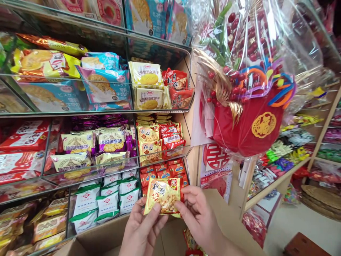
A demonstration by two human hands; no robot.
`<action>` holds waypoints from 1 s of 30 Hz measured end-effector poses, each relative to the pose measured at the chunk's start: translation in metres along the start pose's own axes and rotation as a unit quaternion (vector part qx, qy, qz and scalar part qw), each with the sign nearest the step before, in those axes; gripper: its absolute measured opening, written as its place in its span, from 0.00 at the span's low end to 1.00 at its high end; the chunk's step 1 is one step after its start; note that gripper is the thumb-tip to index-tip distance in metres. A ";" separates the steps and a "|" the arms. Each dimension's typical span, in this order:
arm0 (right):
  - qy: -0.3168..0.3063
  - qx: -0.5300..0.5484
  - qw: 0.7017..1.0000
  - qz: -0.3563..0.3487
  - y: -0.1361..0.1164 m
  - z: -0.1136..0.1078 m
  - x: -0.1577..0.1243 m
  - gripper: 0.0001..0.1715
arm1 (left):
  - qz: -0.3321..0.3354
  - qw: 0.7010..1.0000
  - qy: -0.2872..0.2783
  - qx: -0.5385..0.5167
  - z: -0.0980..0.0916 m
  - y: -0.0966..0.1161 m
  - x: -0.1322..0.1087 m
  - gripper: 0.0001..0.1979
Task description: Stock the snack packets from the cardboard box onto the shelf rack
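Between my two hands is a yellow cookie packet with dark lettering and a picture of cookies. My left hand pinches its lower left part, thumb on the front. My right hand grips the right edge between thumb and fingers. Something red shows at the packet's right edge, and another yellow edge peeks out below it; I cannot tell whether these belong to further packets in my hands. Under my hands is an open cardboard box, with some red and yellow packets inside, partly hidden by my right hand.
Clear-fronted shelves on the left hold similar yellow packets, red packets and green-and-white packets. A plastic-wrapped red pot with berries juts out at upper right. Beyond it, a candy shelf runs back. A brown stool stands at lower right.
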State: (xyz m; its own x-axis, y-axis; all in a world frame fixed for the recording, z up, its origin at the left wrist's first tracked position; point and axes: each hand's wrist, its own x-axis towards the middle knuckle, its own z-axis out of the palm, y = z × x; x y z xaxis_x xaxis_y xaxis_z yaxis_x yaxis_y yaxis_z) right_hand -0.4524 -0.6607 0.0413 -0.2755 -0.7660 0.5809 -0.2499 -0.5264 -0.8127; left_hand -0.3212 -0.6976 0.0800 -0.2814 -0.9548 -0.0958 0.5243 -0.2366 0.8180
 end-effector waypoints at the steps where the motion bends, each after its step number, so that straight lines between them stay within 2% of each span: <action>1: -0.030 0.006 1.000 0.000 -0.004 -0.002 0.000 0.12 | 0.008 1.000 -0.014 0.005 0.000 0.001 0.000 0.19; 3: -0.084 0.006 0.996 0.014 -0.015 -0.007 0.002 0.13 | 0.009 0.999 -0.042 0.015 -0.001 0.002 0.001 0.26; 5: -0.092 -0.041 0.994 0.029 -0.027 -0.014 0.011 0.10 | -0.004 0.998 -0.060 0.015 -0.003 0.002 0.002 0.31; 8: -0.015 -0.104 0.994 0.010 -0.046 -0.027 0.041 0.11 | -0.009 0.998 -0.068 0.015 -0.007 -0.001 0.006 0.33; 11: 0.057 -0.089 0.994 -0.036 -0.062 -0.042 0.084 0.17 | 0.004 0.996 -0.080 0.041 -0.012 -0.007 0.008 0.30; 13: 0.065 -0.075 0.994 -0.051 -0.069 -0.050 0.112 0.22 | 0.005 0.994 -0.095 0.055 -0.013 -0.012 0.007 0.28; 15: 0.062 -0.119 0.989 -0.066 -0.074 -0.053 0.133 0.25 | 0.005 0.992 -0.110 0.065 -0.014 -0.015 0.006 0.25; 17: 0.088 -0.240 0.962 -0.094 -0.076 -0.054 0.149 0.23 | 0.005 0.989 -0.126 0.075 -0.015 -0.018 0.003 0.22; 20: 0.148 -0.415 0.886 -0.141 -0.074 -0.051 0.165 0.17 | -0.008 0.986 -0.146 0.084 -0.016 -0.021 0.002 0.21; 24: 0.175 -0.504 0.828 -0.173 -0.063 -0.045 0.184 0.15 | -0.023 0.981 -0.171 0.093 -0.017 -0.025 0.002 0.23; 30: 0.152 -0.616 0.761 -0.135 -0.054 -0.025 0.203 0.15 | -0.047 0.970 -0.218 0.093 -0.018 -0.032 0.000 0.25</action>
State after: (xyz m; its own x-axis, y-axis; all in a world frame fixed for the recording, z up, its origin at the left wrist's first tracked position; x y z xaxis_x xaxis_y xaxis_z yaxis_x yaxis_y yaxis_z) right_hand -0.5181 -0.7785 0.2042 -0.2153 -0.4712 0.8554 -0.9645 0.2395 -0.1109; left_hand -0.3237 -0.6937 0.0440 -0.6554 -0.7542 0.0413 0.3372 -0.2432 0.9095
